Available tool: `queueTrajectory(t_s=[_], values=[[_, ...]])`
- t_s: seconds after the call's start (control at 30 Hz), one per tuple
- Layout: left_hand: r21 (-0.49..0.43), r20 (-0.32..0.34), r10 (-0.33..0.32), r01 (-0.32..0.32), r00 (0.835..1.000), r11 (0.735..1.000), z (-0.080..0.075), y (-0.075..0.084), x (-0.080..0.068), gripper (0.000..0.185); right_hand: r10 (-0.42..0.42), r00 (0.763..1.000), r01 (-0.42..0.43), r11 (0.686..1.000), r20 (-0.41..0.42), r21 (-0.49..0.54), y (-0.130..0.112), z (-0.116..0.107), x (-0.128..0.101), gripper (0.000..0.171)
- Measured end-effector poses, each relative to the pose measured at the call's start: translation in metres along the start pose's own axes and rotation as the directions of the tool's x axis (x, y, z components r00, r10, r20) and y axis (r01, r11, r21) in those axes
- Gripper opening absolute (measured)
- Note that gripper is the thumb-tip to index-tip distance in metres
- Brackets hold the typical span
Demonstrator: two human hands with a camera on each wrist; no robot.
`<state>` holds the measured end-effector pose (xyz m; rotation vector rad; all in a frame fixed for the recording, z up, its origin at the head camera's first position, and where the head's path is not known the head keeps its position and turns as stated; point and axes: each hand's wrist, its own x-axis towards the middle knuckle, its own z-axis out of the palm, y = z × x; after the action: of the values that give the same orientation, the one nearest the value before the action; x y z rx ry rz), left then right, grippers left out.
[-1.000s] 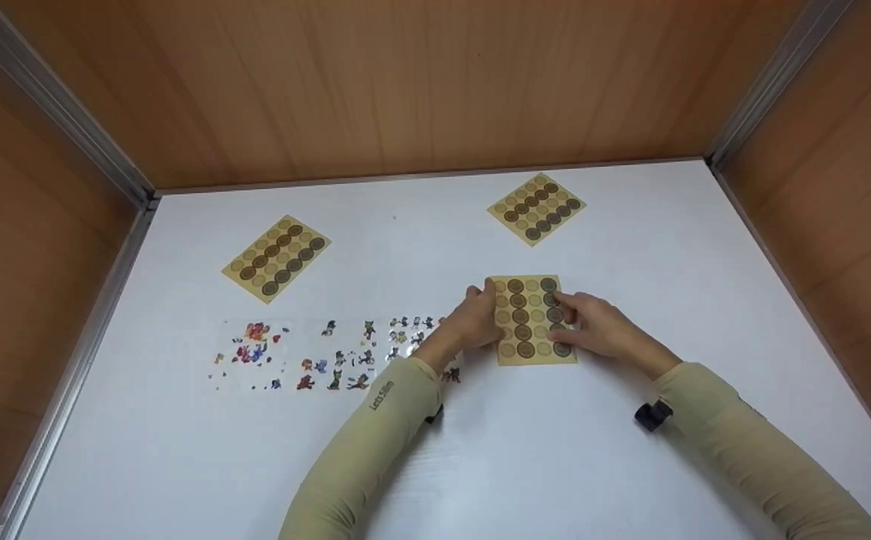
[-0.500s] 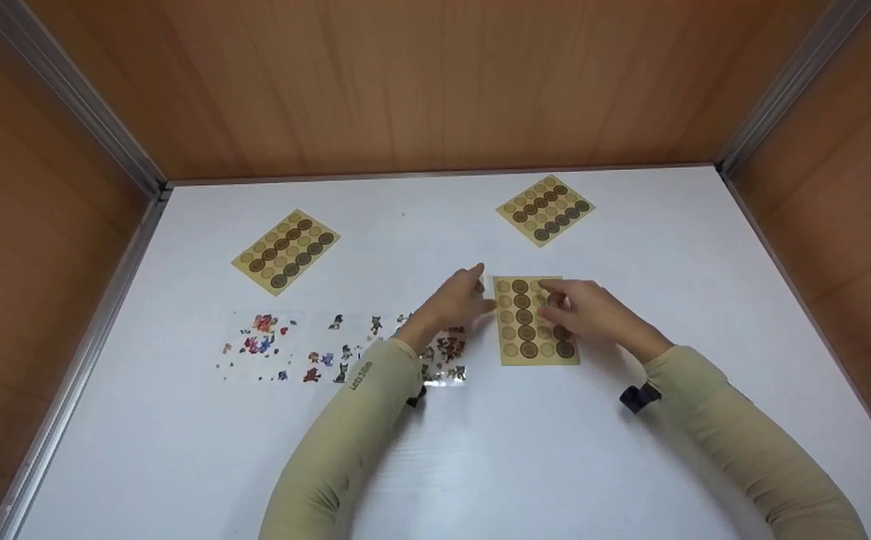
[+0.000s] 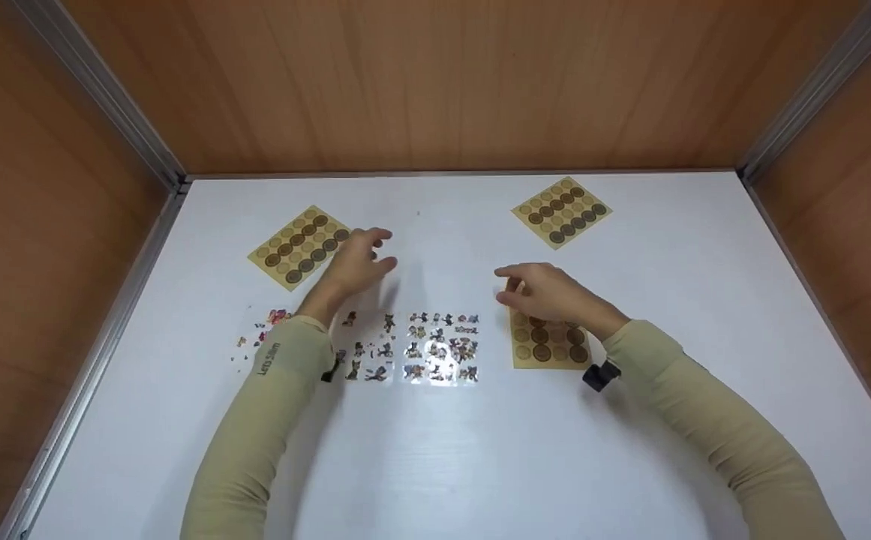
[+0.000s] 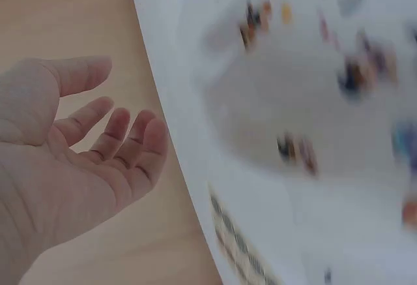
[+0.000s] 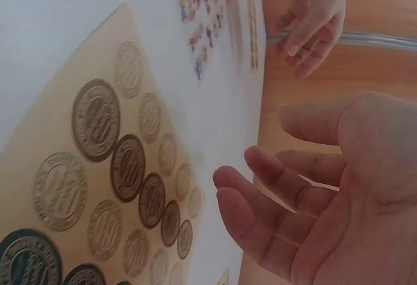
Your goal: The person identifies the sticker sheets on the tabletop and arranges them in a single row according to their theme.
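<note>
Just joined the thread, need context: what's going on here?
A person's bare hands are raised over a white table, neither holding anything. The right hand is above the near tan sheet of round prints. The left hand overlaps a corner of the back-left tan sheet in the head view. A back-right tan sheet lies diagonally; glossy sheets of small figures lie nearer the person.

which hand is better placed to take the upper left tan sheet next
Probably the left hand: in the head view it overlaps the upper left tan sheet and holds nothing. The right hand is farther off, over the near tan sheet.
</note>
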<state>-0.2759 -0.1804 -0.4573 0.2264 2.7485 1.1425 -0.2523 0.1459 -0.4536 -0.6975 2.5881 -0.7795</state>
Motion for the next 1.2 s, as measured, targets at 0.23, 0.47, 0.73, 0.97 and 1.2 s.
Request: queueTrajectory(t_s=[0.23, 0.47, 0.73, 0.97, 1.2], values=[[0.170, -0.108, -0.115, 0.132, 0.987, 0.977, -0.051, -0.048, -0.010, 0.048, -0.040, 0.999, 0.041, 0.999, 0.020, -0.026, -0.023, 0.004, 0.024, 0.059], [0.194, -0.154, -0.304, 0.331, 0.940, 0.923, -0.074, -0.092, -0.014, 0.056, -0.043, 0.999, 0.044, 0.998, 0.023, -0.039, -0.037, 0.019, 0.050, 0.063], [0.079, -0.088, -0.374, 0.380, 0.923, 0.921, -0.075, -0.111, -0.014, 0.087, -0.157, 0.988, 0.157, 0.987, 0.013, -0.021, -0.048, 0.037, 0.081, 0.062], [0.081, -0.073, -0.387, 0.392, 0.919, 0.916, -0.070, -0.119, -0.014, 0.113, -0.195, 0.980, 0.196, 0.980, 0.029, -0.041, -0.056, 0.057, 0.110, 0.062], [0.101, -0.077, -0.349, 0.355, 0.934, 0.929, -0.068, -0.124, -0.012, 0.112, -0.171, 0.984, 0.171, 0.985, 0.054, -0.008, -0.071, 0.073, 0.145, 0.063]])
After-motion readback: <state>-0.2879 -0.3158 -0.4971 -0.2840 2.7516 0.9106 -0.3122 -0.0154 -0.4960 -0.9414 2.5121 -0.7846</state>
